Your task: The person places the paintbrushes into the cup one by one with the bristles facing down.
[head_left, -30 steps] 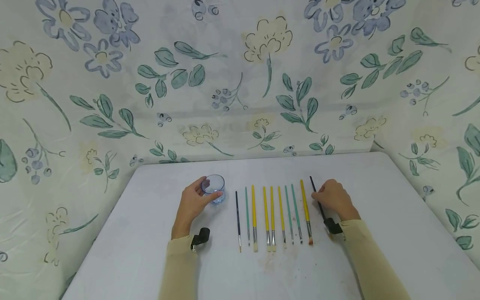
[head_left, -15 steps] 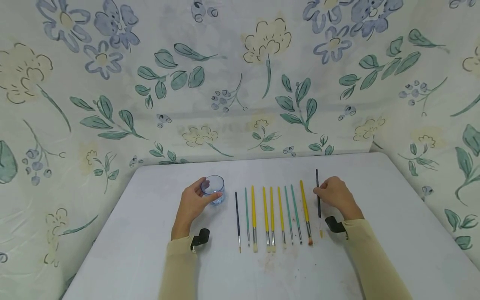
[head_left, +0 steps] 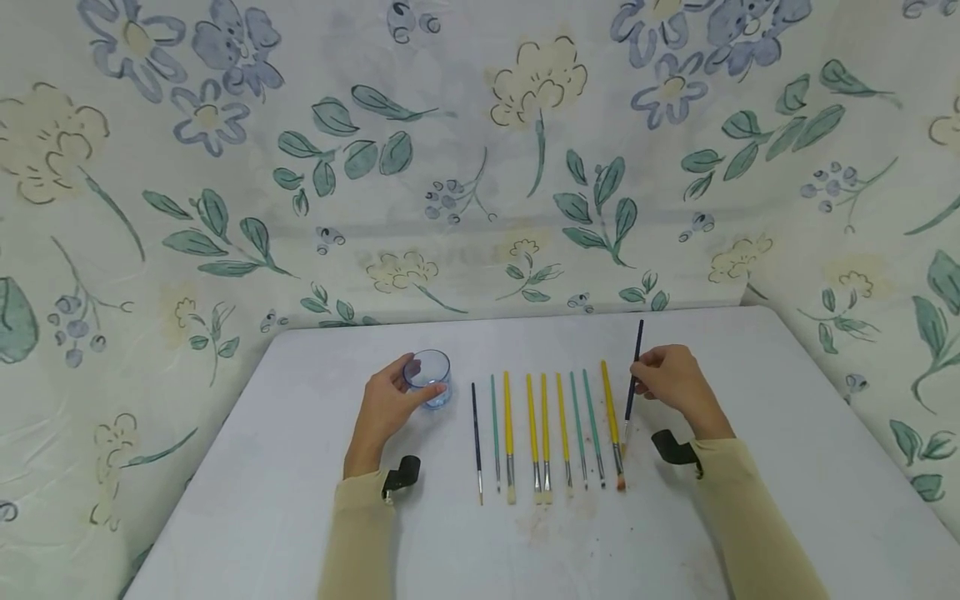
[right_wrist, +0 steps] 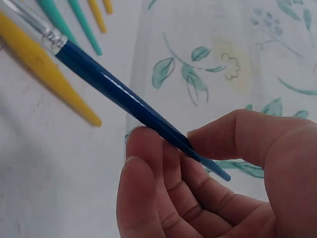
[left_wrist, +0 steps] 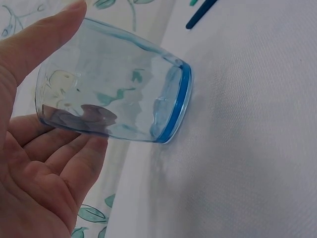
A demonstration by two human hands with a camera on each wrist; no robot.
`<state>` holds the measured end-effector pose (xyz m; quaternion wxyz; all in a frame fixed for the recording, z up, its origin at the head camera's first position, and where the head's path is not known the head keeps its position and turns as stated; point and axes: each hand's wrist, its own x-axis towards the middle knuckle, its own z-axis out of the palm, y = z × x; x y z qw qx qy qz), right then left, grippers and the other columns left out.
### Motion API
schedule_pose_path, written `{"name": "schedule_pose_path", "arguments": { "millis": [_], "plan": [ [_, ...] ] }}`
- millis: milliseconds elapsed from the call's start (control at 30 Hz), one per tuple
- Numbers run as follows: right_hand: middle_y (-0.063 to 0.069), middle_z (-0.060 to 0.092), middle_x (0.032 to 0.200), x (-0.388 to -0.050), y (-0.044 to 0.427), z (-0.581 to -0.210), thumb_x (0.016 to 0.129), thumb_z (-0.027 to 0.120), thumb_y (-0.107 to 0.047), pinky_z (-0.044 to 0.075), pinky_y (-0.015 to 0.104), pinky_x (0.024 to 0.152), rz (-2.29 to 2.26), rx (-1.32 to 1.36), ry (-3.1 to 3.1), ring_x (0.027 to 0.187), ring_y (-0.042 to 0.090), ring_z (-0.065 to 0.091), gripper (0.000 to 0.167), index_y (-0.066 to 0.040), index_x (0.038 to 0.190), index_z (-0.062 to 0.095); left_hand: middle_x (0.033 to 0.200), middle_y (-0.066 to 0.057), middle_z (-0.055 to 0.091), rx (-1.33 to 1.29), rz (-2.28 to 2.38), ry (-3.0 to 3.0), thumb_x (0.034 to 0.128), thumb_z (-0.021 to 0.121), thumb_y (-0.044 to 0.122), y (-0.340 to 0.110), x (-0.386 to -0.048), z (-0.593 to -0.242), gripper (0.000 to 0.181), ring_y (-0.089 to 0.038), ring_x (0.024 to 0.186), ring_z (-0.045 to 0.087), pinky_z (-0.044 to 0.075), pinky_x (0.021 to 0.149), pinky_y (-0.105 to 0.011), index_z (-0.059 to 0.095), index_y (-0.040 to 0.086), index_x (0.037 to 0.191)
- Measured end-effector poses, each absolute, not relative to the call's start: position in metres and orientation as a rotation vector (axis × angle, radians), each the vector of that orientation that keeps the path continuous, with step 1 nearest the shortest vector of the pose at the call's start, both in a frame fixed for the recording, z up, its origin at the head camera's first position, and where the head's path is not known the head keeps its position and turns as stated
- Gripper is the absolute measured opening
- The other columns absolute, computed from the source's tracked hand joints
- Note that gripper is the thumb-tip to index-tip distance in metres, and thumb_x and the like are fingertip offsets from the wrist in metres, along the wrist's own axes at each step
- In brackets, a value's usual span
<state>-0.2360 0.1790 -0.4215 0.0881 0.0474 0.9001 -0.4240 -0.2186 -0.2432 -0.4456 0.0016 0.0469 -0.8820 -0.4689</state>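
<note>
Floral cloth [head_left: 465, 83] behind, white table [head_left: 285, 467] in front. Nine brushes [head_left: 533, 425] laid side by side. Left hand [head_left: 382, 410] holds the cup [left_wrist: 124, 74] left of the row, thumb and fingers round its wall; no change there. Right hand [head_left: 678, 387] pinches the dark brush [right_wrist: 109, 87] by its handle. Change: that brush has swung, bristles now in beside the row's rightmost yellow brush [head_left: 610, 408]. Reads as lifted and controlled; can't tell if bristles touch down.
</note>
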Motion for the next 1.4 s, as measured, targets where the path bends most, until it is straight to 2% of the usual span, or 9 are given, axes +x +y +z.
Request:
{"name": "schedule_pose_path", "arguments": {
  "millis": [333, 700, 833, 1033, 1400],
  "plan": [
    [0.029, 0.071, 0.118, -0.227, 0.167, -0.405, 0.101, 0.058, -0.017, 0.067, 0.029, 0.077, -1.501, 0.027, 2.643, 0.080, 0.014, 0.075, 0.037, 0.011, 0.125, 0.062, 0.159, -0.017, 0.049, 0.165, -1.488, -2.758, 0.0830, 0.085, 0.047, -0.244, -0.220, -0.445, 0.098, -0.037, 0.151, 0.044, 0.039, 0.125, -0.048, 0.039, 0.006, 0.159],
    [0.027, 0.072, 0.115, -0.222, 0.143, -0.393, 0.103, 0.062, -0.018, 0.067, 0.025, 0.079, -1.756, -0.106, 2.576, 0.083, 0.017, 0.078, 0.032, 0.007, 0.122, 0.065, 0.159, -0.016, 0.049, 0.150, -1.479, -2.749, 0.0838, 0.085, 0.044, -0.246, -0.218, -0.447, 0.097, -0.035, 0.151, 0.043, 0.039, 0.125, -0.046, 0.038, 0.007, 0.159],
    [0.028, 0.071, 0.116, -0.226, 0.135, -0.389, 0.102, 0.063, -0.017, 0.066, 0.024, 0.078, -1.857, -0.133, 2.541, 0.081, 0.013, 0.078, 0.032, 0.008, 0.123, 0.065, 0.159, -0.016, 0.049, 0.144, -1.497, -2.743, 0.0830, 0.086, 0.044, -0.246, -0.220, -0.448, 0.096, -0.034, 0.151, 0.042, 0.039, 0.125, -0.046, 0.039, 0.007, 0.159],
    [0.027, 0.070, 0.116, -0.234, 0.120, -0.387, 0.101, 0.065, -0.013, 0.067, 0.025, 0.077, -2.022, -0.178, 2.444, 0.078, 0.007, 0.077, 0.031, 0.007, 0.124, 0.064, 0.157, -0.019, 0.050, 0.125, -1.540, -2.688, 0.0820, 0.088, 0.038, -0.245, -0.222, -0.452, 0.092, -0.036, 0.150, 0.044, 0.039, 0.125, -0.045, 0.042, 0.003, 0.153],
    [0.022, 0.072, 0.108, -0.247, 0.087, -0.381, 0.099, 0.067, -0.013, 0.067, 0.028, 0.078, -2.137, -0.270, 2.354, 0.079, 0.010, 0.078, 0.029, 0.008, 0.120, 0.065, 0.154, -0.020, 0.054, 0.135, -1.544, -2.669, 0.0823, 0.089, 0.034, -0.245, -0.219, -0.450, 0.087, -0.034, 0.148, 0.048, 0.041, 0.123, -0.044, 0.045, 0.001, 0.150]
  ]
}}
